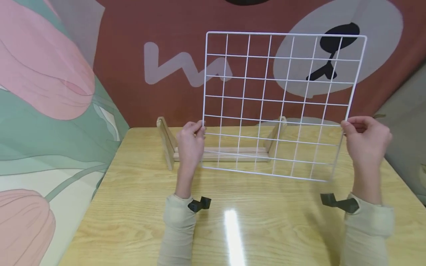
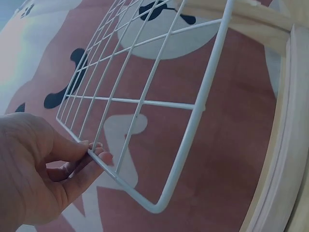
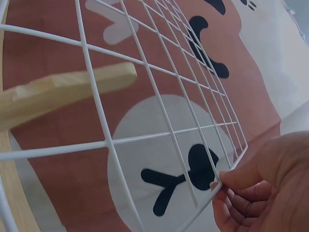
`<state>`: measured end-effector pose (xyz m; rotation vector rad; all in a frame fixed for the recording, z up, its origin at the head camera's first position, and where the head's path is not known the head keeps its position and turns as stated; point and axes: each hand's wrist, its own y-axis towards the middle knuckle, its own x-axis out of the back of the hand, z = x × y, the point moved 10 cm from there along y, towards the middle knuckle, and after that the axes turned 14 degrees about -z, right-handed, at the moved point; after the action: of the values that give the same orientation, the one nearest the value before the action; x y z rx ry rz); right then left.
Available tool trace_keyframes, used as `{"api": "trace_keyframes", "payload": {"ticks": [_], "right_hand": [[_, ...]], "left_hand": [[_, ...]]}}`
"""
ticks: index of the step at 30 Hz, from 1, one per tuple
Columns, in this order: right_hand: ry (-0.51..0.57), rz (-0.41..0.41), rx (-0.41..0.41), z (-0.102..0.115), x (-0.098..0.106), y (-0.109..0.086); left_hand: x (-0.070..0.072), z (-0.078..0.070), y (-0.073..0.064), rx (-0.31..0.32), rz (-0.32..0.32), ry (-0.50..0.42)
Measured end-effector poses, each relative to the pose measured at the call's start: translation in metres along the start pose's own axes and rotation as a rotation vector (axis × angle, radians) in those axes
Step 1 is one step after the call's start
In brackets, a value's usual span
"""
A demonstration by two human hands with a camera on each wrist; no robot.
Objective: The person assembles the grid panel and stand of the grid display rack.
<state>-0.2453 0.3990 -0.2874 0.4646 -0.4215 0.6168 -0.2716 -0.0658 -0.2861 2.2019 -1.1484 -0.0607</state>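
A white wire grid panel (image 1: 284, 100) is held up over the table, roughly upright. My left hand (image 1: 191, 143) pinches its left edge wire between thumb and fingers, low on that side. On the opposite side my right hand (image 1: 367, 138) pinches the right edge wire. In the left wrist view the left hand (image 2: 38, 169) grips the rim near a rounded corner of the grid (image 2: 193, 116). The right wrist view shows the right hand (image 3: 260, 183) with thumb and forefinger on the rim. Behind the panel stands a wooden frame (image 1: 168, 144), partly seen through the wires.
The wooden frame has two tilted side pieces joined by a low crossbar (image 1: 233, 154). It stands toward the back of the wood-grain table (image 1: 133, 221). A printed backdrop (image 1: 126, 37) rises behind the table. Black straps (image 1: 199, 204) sit at both wrists.
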Motion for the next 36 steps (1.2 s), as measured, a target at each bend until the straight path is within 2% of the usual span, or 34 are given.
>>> {"api": "trace_keyframes", "payload": {"ticks": [8, 18, 30, 36], "right_hand": [[-0.002, -0.003, 0.038, 0.013, -0.004, -0.005], [-0.006, -0.004, 0.068, 0.026, -0.008, -0.012], [0.05, -0.02, 0.193, 0.042, -0.009, -0.018], [0.046, -0.004, 0.206, 0.045, -0.011, -0.02]], "left_hand": [[0.014, 0.001, 0.004, -0.035, -0.059, 0.046], [0.023, 0.009, 0.008, 0.012, -0.072, -0.008], [0.034, 0.015, 0.014, -0.065, -0.111, 0.044], [0.037, 0.015, 0.017, -0.079, -0.118, 0.04]]}}
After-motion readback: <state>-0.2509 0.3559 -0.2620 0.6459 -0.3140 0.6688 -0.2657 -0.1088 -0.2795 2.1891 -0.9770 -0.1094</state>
